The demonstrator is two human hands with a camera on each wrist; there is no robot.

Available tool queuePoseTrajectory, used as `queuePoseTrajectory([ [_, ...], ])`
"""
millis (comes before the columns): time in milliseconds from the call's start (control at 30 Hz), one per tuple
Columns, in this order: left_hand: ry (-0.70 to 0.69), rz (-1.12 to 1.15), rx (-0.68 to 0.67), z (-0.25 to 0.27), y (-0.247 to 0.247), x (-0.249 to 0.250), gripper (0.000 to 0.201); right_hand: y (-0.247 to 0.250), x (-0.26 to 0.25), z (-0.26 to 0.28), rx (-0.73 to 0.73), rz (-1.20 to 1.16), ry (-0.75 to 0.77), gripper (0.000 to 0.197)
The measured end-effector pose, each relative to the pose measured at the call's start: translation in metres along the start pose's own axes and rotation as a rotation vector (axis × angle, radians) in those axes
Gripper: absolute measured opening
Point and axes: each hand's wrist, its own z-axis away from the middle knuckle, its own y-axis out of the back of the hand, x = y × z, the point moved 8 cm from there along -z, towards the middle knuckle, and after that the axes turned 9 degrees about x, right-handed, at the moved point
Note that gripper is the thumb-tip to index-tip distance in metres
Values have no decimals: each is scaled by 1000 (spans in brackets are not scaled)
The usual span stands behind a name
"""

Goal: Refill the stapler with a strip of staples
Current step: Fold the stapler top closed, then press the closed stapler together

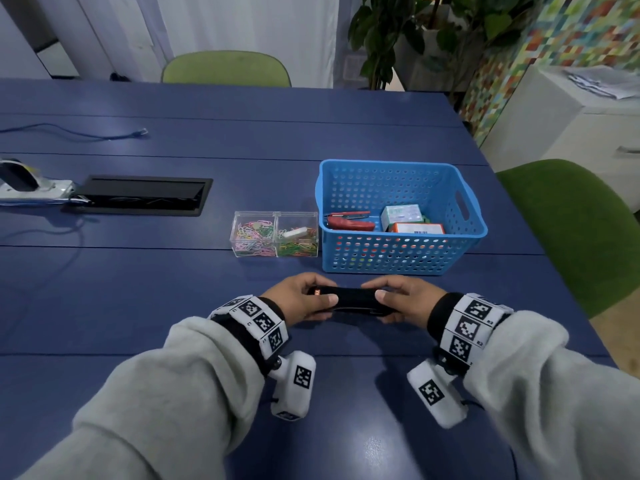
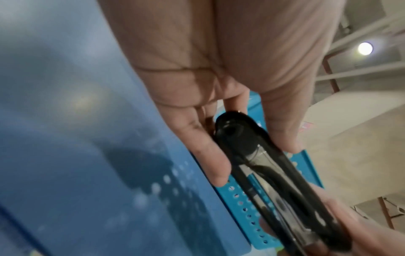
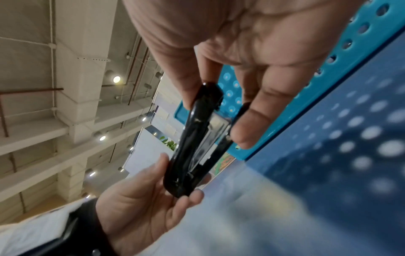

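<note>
I've got the black stapler [image 1: 346, 301] off the tabletop [image 1: 173, 289], just on my side of the blue basket [image 1: 398, 261], my left hand [image 1: 298, 303] clamped on one end and my right hand [image 1: 405, 301] pinching the other. If I pry the top unevenly it could snap shut on my fingertips or twist out of my grip. Only the wrist views show its metal channel; only the head view shows the small boxes [image 1: 412, 221] in the basket.

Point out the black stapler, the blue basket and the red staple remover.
black stapler [image 1: 349, 296], head view, top cover
blue basket [image 1: 398, 259], head view, front wall
red staple remover [image 1: 348, 221], head view, handle
</note>
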Motion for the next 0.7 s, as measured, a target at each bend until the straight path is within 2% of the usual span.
queuePoseTrajectory([
  [67, -14, 26, 2, 0, -1, 4, 20, 1, -8, 3, 5, 293, 78, 22],
  [167, -14, 68, -20, 0, -4, 8, 18, 2, -20, 9, -6, 749, 165, 49],
  [200, -14, 72, -30, 1, -6, 10, 17, 1, -26, 10, -7, 846, 183, 51],
  [300, -33, 56, -50, 5, -13, 16, 18, -5, -40, 11, -18, 1078, 258, 39],
  [467, -87, 42, -27, 10, -13, 37, 18, -6, -57, 14, -7, 1179, 295, 31],
  [700, -214, 3, 15, 23, -13, 90, 19, 14, -105, 24, 93, 1146, 347, 25],
])
